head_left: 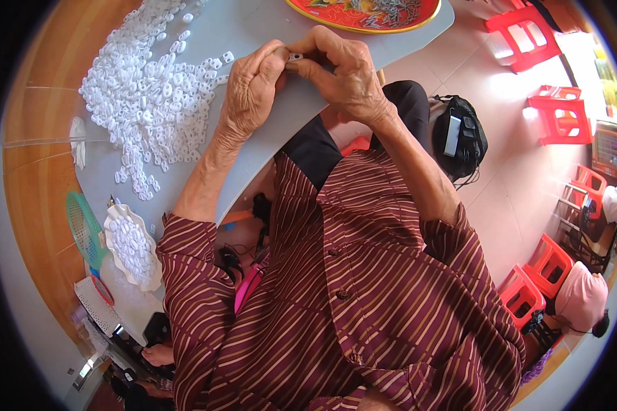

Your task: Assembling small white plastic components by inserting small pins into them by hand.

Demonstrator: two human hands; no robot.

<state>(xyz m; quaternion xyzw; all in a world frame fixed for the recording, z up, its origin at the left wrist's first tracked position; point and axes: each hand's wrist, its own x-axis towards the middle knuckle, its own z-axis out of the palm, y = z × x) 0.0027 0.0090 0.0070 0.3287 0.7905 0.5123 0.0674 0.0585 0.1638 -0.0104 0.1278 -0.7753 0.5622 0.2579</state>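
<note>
Both of my hands meet over the table's near edge, fingertips almost touching. Between them sits a small white plastic piece (295, 57) with dark holes. My right hand (353, 79) is closed, pinching this piece between thumb and forefinger. My left hand (250, 89) is closed too, its fingertips against the piece's left end; whatever lies inside its fingers is hidden. Left of my hands spreads a large heap of similar white plastic pieces (151, 96). Beyond my right hand stands a red, yellow-rimmed tray (353, 27) holding many thin grey metal pins or screws (399, 11).
The pale grey table (267, 17) curves around me. At lower left are a scalloped white dish (154, 279) of white pieces and a green racket-shaped thing (82, 229). A black mesh bag (469, 140) is beside my leg. Red stools (562, 116) stand on the tiled floor at right.
</note>
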